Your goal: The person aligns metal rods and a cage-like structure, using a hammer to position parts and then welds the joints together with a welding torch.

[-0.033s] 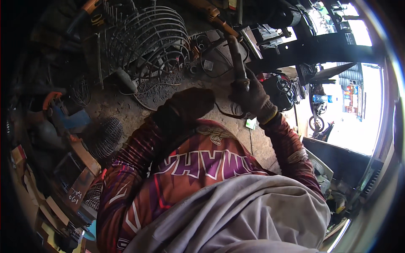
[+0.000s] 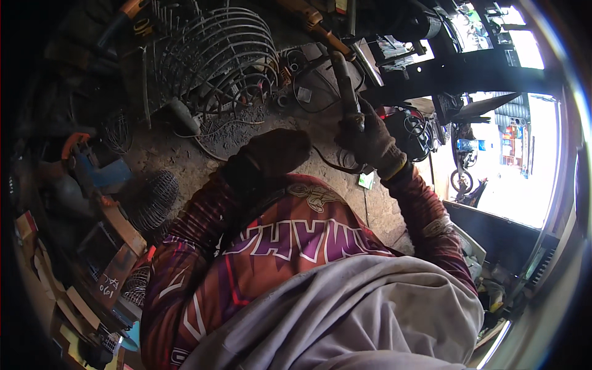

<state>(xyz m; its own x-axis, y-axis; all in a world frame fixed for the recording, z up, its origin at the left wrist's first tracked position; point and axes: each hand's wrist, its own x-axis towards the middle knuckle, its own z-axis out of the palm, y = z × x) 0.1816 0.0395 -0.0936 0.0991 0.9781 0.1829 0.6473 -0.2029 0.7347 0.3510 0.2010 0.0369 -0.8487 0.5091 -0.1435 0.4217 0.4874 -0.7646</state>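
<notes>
My right hand [image 2: 368,137], in a dark work glove with a light cuff, is closed round a thick, dark tube-shaped handle [image 2: 347,86]. The handle slants up and away toward an orange-and-dark tool part [image 2: 320,31]; whether the two are joined I cannot tell. A dark cable [image 2: 333,164] curves out below this hand. To the left, in front of my chest, my left hand [image 2: 280,152] wears a dark brown glove. Its fingers look curled together, and what they may hold is hidden. The two hands are apart.
Ahead to the left lies a large coil of metal rings [image 2: 225,55] amid dark debris. A smaller wire coil [image 2: 154,200], a blue metal piece [image 2: 108,172] and brown steel pieces [image 2: 117,277] crowd the left. A dark beam [image 2: 468,74] crosses at right, beyond tangled cables [image 2: 419,132].
My left hand has shifted very slightly to the left. My right hand keeps its grip on the handle, almost in the same place.
</notes>
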